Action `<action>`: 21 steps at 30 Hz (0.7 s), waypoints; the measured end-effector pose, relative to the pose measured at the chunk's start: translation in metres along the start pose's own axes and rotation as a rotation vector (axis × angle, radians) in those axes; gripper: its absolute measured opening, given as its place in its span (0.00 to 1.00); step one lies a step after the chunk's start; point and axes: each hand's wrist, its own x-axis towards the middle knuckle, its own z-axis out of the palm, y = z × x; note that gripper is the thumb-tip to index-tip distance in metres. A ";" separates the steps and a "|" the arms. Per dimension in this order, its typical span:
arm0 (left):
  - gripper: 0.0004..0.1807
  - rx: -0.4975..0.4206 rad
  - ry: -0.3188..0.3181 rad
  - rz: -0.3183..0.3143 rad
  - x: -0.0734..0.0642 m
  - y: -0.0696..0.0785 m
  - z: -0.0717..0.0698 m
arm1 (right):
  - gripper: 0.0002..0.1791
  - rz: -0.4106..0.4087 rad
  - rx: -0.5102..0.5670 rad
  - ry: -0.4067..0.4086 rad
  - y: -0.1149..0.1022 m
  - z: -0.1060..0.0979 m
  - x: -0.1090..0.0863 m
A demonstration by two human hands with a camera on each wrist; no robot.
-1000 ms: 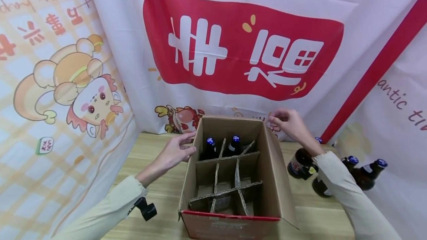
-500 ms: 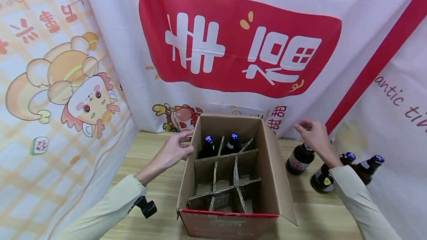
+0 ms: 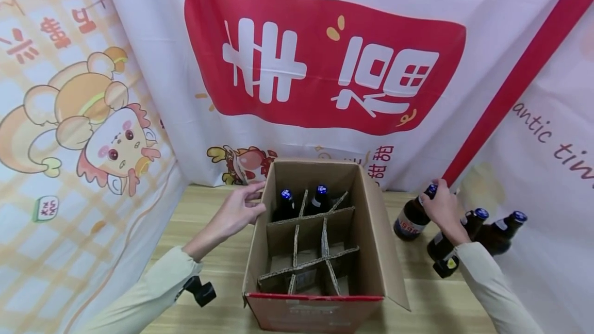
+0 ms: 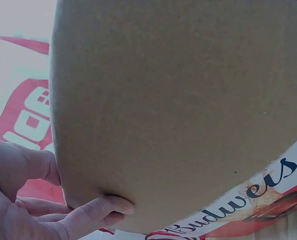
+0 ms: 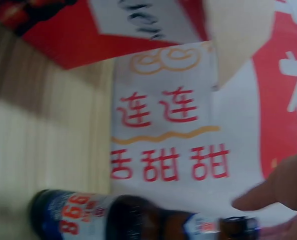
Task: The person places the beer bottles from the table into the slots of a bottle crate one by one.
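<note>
A cardboard beer box point(image 3: 315, 313) stands with its top open and brown dividers point(image 3: 297, 267) inside. Two blue-capped bottles point(image 3: 322, 200) occupy its far compartments. My left hand point(image 3: 236, 213) holds the box's left side near the far corner; in the left wrist view one digit presses the brown cardboard panel point(image 4: 178, 110) while others reach past its edge. To the right of the box, my right hand point(image 3: 443, 207) is at the neck of a brown beer bottle point(image 3: 410, 219) standing on the table. The right wrist view shows the thumb point(image 5: 258, 196) slightly apart from the bottle's cap.
Two more brown bottles point(image 3: 500, 233) stand on the wooden table point(image 3: 213, 267) at the right, partly behind the right forearm. A flap point(image 3: 394, 272) sticks out from the box's right side. Printed cloth point(image 3: 325, 66) hangs behind the table and along both sides.
My right hand has moved right and down, from beside the box's far right corner to the nearest bottle's neck. My left hand stays at the box. The view has shifted slightly.
</note>
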 end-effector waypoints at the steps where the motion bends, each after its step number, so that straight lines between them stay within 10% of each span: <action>1: 0.37 -0.004 -0.003 0.000 0.000 0.000 0.000 | 0.31 0.010 0.013 0.024 0.003 0.004 0.000; 21: 0.35 -0.036 -0.020 -0.005 0.000 0.001 -0.003 | 0.19 -0.071 0.320 0.392 0.050 0.052 -0.002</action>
